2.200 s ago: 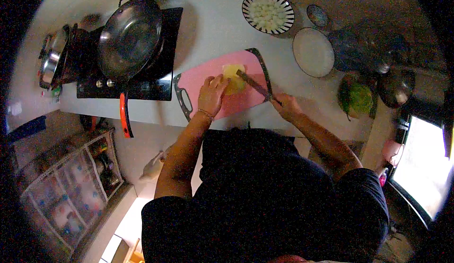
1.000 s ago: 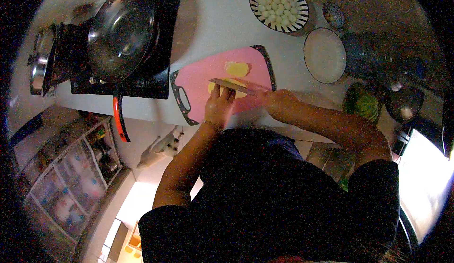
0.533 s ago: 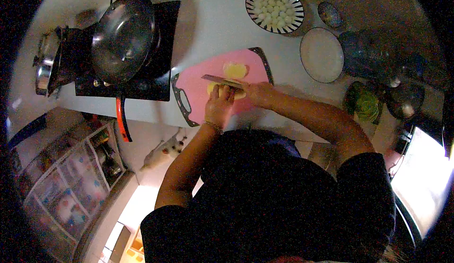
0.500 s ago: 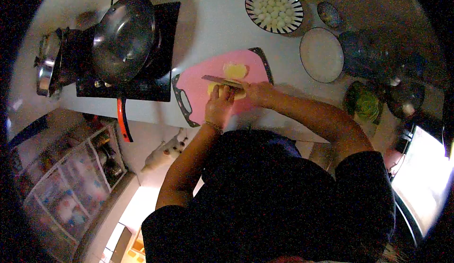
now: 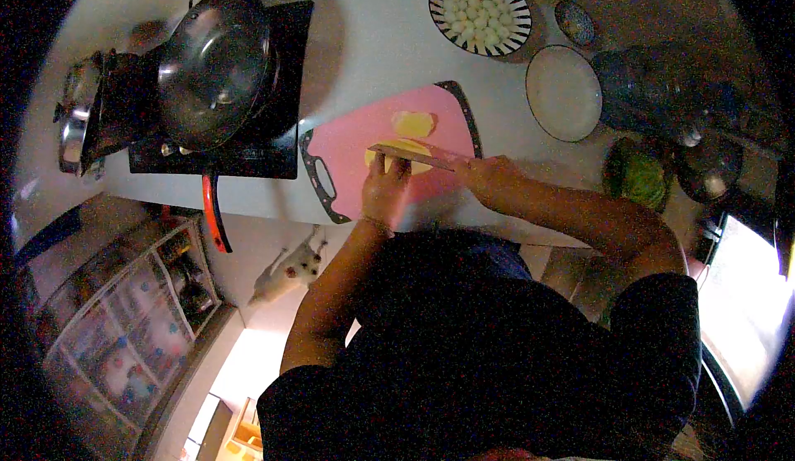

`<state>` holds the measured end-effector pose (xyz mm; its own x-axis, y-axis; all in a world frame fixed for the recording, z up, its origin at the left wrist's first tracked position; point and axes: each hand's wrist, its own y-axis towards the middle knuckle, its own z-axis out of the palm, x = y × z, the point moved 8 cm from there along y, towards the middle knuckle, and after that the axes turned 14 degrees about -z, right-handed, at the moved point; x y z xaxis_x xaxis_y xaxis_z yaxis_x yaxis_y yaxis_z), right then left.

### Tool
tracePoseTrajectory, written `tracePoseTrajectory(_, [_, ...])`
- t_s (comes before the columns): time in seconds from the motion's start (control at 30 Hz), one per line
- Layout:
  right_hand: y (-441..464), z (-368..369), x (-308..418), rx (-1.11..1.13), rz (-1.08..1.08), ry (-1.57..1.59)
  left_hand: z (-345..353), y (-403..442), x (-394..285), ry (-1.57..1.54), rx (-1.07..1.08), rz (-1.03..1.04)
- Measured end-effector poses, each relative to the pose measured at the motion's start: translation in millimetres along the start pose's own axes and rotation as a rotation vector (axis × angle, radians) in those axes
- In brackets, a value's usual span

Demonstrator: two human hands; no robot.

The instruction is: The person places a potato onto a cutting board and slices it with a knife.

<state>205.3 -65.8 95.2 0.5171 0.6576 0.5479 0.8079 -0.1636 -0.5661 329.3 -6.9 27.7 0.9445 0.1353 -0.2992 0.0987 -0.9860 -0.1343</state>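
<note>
On the pink cutting board (image 5: 348, 142), my left hand (image 5: 385, 193) presses its fingertips on a pale yellow piece of food (image 5: 422, 166), possibly potato. My right hand (image 5: 495, 183) grips a knife (image 5: 414, 157) by its handle, to the right of my left hand. The blade lies across the yellow piece, close to my left fingertips, with part of the piece showing beyond it. Another pale yellow piece (image 5: 414, 123) rests farther back on the board, apart from both hands. The exact kind of food is hard to make out.
A dark wok (image 5: 215, 67) with a red-edged handle stands on the black cooktop (image 5: 277, 142) at left. Behind the board sits a striped plate (image 5: 436, 15) of small white balls. At right are a white plate (image 5: 563, 94) and green vegetables (image 5: 638, 175). A cat (image 5: 294, 266) is below the counter.
My right hand has moved right, drawing the knife back toward the right and slightly nearer me. My left hand stays on the yellow piece, nearly in place.
</note>
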Motion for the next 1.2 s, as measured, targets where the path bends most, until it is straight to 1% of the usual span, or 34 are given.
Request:
tracePoseTrajectory(0.07, [2,7,-4,-0.013,-0.015,-0.107,-4,0,-3,0.030,0.013,-0.001])
tracePoseTrajectory(0.13, [5,12,-8,-0.006,-0.004,-0.149,-5,1,-4,0.051,-0.006,0.016])
tracePoseTrajectory(0.17, [8,14,-9,0.008,0.016,-0.136,-6,1,-4,0.062,-0.016,0.024])
tracePoseTrajectory(0.27, [17,7,-4,0.088,0.049,-0.053,-6,2,-3,0.022,0.047,0.007])
tracePoseTrajectory(0.33, [24,10,-6,0.050,-0.004,-0.034,-15,3,-7,0.022,0.070,0.005])
tracePoseTrajectory(0.37, [31,24,-14,-0.022,-0.063,-0.052,-17,3,-8,0.022,0.080,0.004])
tracePoseTrajectory(0.43, [34,18,-9,-0.097,-0.098,-0.064,-17,3,-8,0.043,0.040,0.032])
tracePoseTrajectory(0.53, [35,-6,3,-0.130,-0.068,0.019,-18,3,-8,0.039,0.020,0.024])
tracePoseTrajectory(0.57, [33,-20,11,-0.160,-0.090,0.090,-18,3,-8,0.031,0.020,0.013])
tracePoseTrajectory(0.63, [38,-22,11,-0.182,-0.109,0.101,-16,1,-7,0.057,-0.007,0.024])
tracePoseTrajectory(0.67, [48,-6,1,-0.174,-0.105,0.041,-16,1,-7,0.071,-0.021,0.030])
tracePoseTrajectory(0.77, [86,61,-49,-0.137,-0.043,-0.156,-16,2,-7,0.032,0.047,-0.004])
tracePoseTrajectory(0.83, [87,52,-48,-0.119,0.008,-0.136,-16,1,-7,0.071,0.020,0.030])
tracePoseTrajectory(0.9, [78,40,-45,-0.109,0.055,0.046,-19,-2,-7,0.079,-0.009,0.040])
tracePoseTrajectory(0.97, [76,37,-45,-0.112,0.004,0.056,-25,-1,-9,0.059,-0.048,0.025])
tracePoseTrajectory(1.0, [75,36,-44,-0.111,-0.022,0.062,-24,0,-10,0.067,-0.030,0.016])
tracePoseTrajectory(1.07, [59,6,-15,-0.230,-0.033,0.080,-20,0,-9,0.085,0.009,0.000])
tracePoseTrajectory(1.13, [45,0,3,-0.276,-0.031,0.059,-22,-3,-8,0.075,-0.026,0.009])
tracePoseTrajectory(1.2, [27,2,5,-0.288,-0.035,0.031,-21,-2,-5,0.064,-0.036,0.004])
